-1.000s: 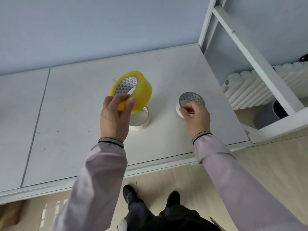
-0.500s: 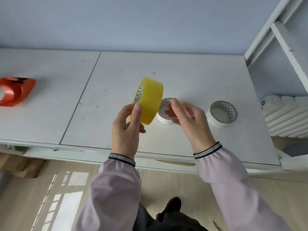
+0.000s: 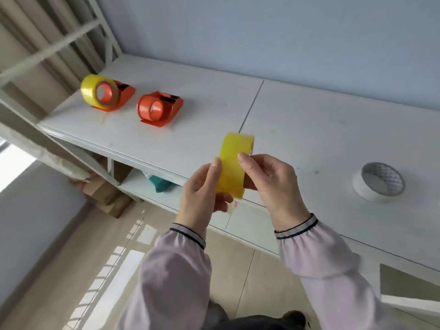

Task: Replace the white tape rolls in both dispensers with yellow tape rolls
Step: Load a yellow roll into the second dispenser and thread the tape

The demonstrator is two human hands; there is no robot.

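Note:
A yellow tape roll (image 3: 234, 163) is held edge-on above the table's front edge. My left hand (image 3: 202, 194) grips its lower left side and my right hand (image 3: 269, 179) pinches its right side. At the far left of the white table (image 3: 321, 139) stand two orange dispensers. The left dispenser (image 3: 119, 97) carries a yellow roll (image 3: 91, 91). The right dispenser (image 3: 158, 109) has a bare orange hub with no roll on it. A white tape roll (image 3: 378, 182) lies flat on the table to the right of my hands.
A white metal frame (image 3: 71, 44) rises at the table's left end. Under the table a shelf holds a teal object (image 3: 162, 184), and cardboard boxes (image 3: 107, 194) sit on the floor. A blue-grey wall backs the table.
The view has swung left, bringing both orange dispensers into sight. My right hand has closed on the yellow roll, which both hands now hold. One white roll has left the view.

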